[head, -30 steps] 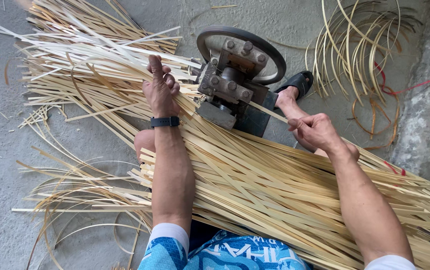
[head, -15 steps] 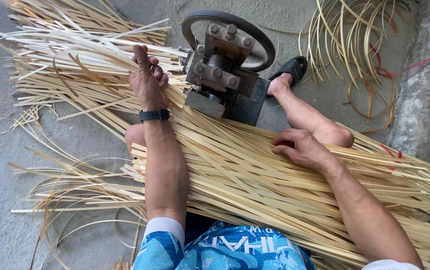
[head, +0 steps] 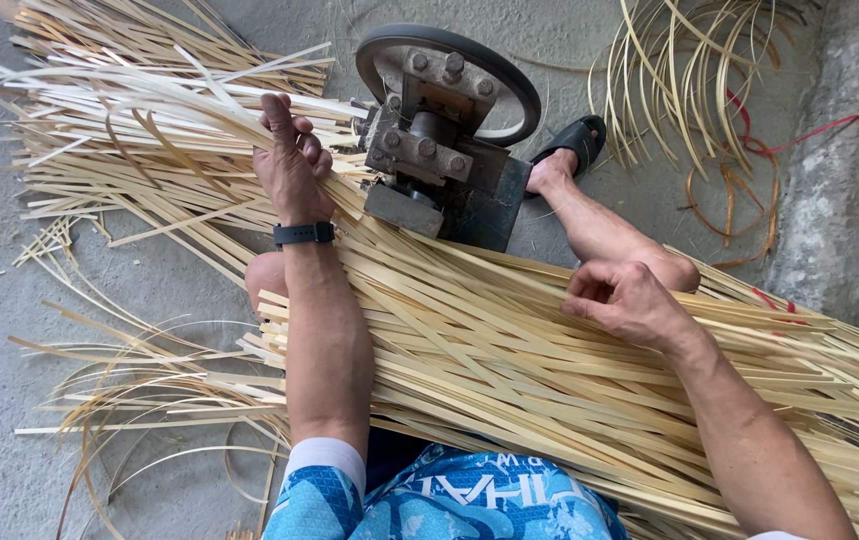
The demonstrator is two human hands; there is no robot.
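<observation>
Head view: left hand (head: 289, 165) fingers clamped on bamboo strips (head: 509, 350) beside splitting machine (head: 444, 150); right hand (head: 624, 300) fingers pinched on one strip across lap. Risk: splinters, fingers near cutter.

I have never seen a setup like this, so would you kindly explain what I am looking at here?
This is one view, from a camera on the person's head looking down. A thick bundle of pale strips lies across the lap, over a concrete floor. In front stands a small metal machine with a round wheel. The left hand, wearing a black wristband, grips strips beside the machine. The right hand pinches a strip in the bundle. Curled strips lie farther off, beside a black sandal.
</observation>
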